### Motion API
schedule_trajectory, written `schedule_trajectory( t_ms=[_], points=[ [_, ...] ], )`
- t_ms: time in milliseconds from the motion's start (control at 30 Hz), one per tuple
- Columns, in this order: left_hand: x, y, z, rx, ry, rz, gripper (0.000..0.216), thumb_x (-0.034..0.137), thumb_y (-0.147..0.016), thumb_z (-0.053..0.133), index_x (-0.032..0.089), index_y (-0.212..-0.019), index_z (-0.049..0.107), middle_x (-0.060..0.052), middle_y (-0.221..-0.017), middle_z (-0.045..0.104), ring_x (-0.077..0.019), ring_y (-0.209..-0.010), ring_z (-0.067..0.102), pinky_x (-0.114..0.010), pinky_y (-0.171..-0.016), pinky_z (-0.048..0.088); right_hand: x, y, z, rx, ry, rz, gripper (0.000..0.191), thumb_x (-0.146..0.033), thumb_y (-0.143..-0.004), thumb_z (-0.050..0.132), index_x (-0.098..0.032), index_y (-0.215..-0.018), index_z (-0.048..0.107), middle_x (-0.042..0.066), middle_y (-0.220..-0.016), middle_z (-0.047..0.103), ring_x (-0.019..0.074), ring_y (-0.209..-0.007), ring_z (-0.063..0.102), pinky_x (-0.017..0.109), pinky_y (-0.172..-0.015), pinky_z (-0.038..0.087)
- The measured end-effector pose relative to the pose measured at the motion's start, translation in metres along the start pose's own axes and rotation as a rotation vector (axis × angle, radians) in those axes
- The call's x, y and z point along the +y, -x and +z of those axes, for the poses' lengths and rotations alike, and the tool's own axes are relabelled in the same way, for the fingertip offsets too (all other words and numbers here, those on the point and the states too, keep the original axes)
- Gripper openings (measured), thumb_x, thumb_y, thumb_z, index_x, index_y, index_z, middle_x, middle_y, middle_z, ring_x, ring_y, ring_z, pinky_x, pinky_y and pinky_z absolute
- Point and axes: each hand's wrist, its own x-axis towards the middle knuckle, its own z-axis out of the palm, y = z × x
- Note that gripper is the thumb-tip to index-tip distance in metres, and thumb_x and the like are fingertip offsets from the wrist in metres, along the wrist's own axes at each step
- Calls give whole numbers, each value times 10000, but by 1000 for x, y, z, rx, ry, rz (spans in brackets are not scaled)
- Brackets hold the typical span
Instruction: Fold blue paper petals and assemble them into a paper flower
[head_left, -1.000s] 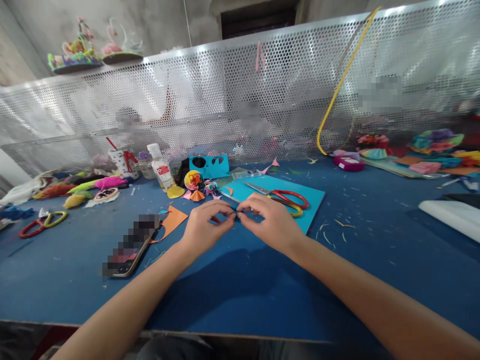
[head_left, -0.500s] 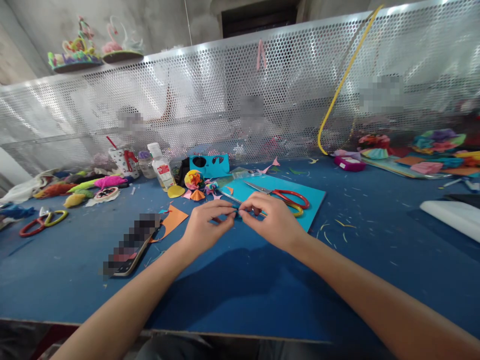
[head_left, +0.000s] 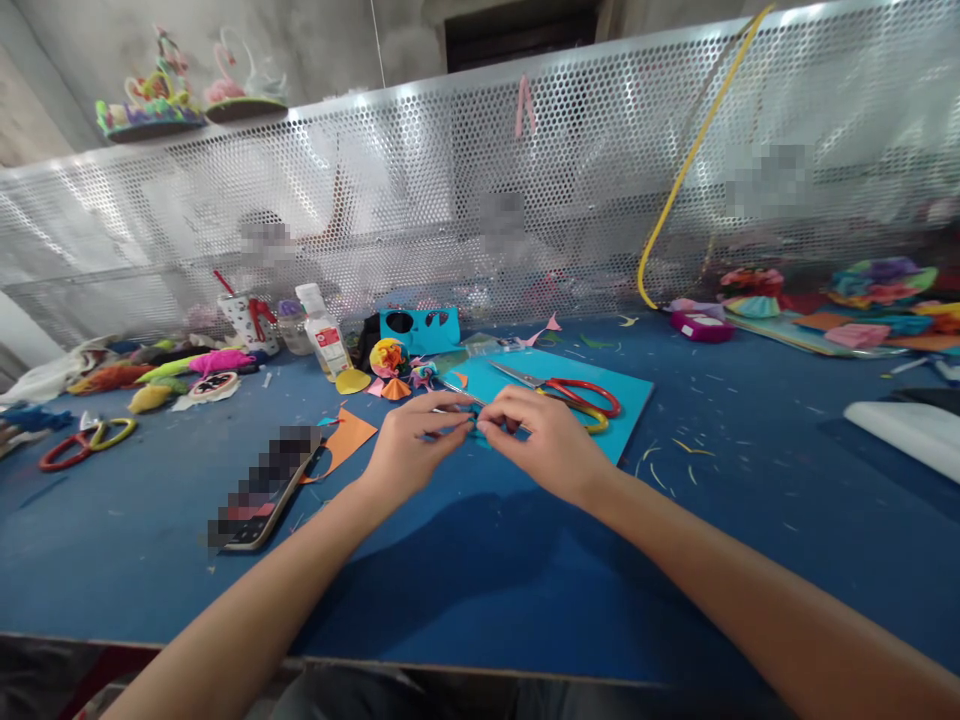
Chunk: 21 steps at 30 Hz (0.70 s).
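Both hands meet over the near left edge of a bright blue sheet of paper (head_left: 631,400). A small blue piece of paper (head_left: 475,424) sits between their fingertips, mostly hidden by the fingers. My left hand (head_left: 409,445) is closed in a pinch on its left side. From the other side, my right hand (head_left: 546,442) pinches it with thumb and forefinger. Just beyond my right hand, scissors (head_left: 592,385) with red and yellow handles lie on the sheet. Orange paper (head_left: 351,440) with a round cut-out rests left of my left hand.
A phone (head_left: 266,500) lies at left on the blue table (head_left: 480,600). Behind stand a clear bottle (head_left: 328,345), a multicoloured paper ball (head_left: 389,358) and blue card with holes (head_left: 439,335). More scissors (head_left: 86,442) are far left. A perforated metal screen (head_left: 585,180) closes the back.
My left fingers have shifted slightly around the small blue paper, and a little more blue shows below the fingertips. The other things on the table stay put.
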Motion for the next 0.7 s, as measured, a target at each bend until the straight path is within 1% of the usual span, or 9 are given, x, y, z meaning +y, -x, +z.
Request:
schedule_trajectory(
  t_ms=[133,200,300,367,467,533,700],
  points=[
    [-1,-1,-4,-42,27,-60,116,195,-762,590,192,-749,705,-76,-950,672,-163,-779,635,-234,-568,527,0,1,0,-30,-7,-18,145,-200,-844,469,-193,-770,593,21,-759,541,133,-670,500,263,-628,411],
    [-1,-2,-7,-72,19,-66,102,198,-756,599,195,-752,702,-75,-968,660,-162,-797,630,-229,-563,527,1,1,1,-40,-26,-29,141,-210,-848,474,-192,-778,594,18,-759,539,133,-679,502,261,-629,410],
    [-2,-4,-10,-70,-33,-9,70,188,-735,624,183,-723,693,-78,-922,645,-169,-818,613,-254,-605,525,2,1,1,-48,-71,-15,132,-218,-842,487,-195,-772,597,13,-749,542,130,-669,506,257,-618,418],
    [-3,-4,-11,-58,-61,34,60,176,-730,628,173,-719,686,-73,-865,629,-163,-795,602,-269,-632,519,2,1,2,-31,-82,3,108,-206,-824,506,-194,-774,602,13,-745,550,129,-657,511,257,-614,426],
    [-3,-3,-9,-58,-55,26,57,169,-734,620,170,-732,677,-58,-829,605,-140,-740,588,-238,-586,507,1,0,2,8,-33,20,80,-176,-787,533,-189,-773,611,20,-748,567,135,-658,522,264,-614,432],
    [-3,-2,-7,-67,-38,0,46,166,-729,624,169,-726,669,-50,-827,597,-125,-713,581,-209,-547,497,0,1,2,6,24,19,87,-168,-782,531,-186,-768,614,28,-756,578,142,-666,530,270,-617,435],
    [-3,-1,-6,-107,-49,-24,36,167,-728,626,168,-711,658,-34,-827,595,-107,-694,572,-182,-537,488,2,3,5,-34,147,-74,144,-165,-828,479,-164,-815,622,47,-804,591,154,-725,549,269,-642,440]
  ],
)
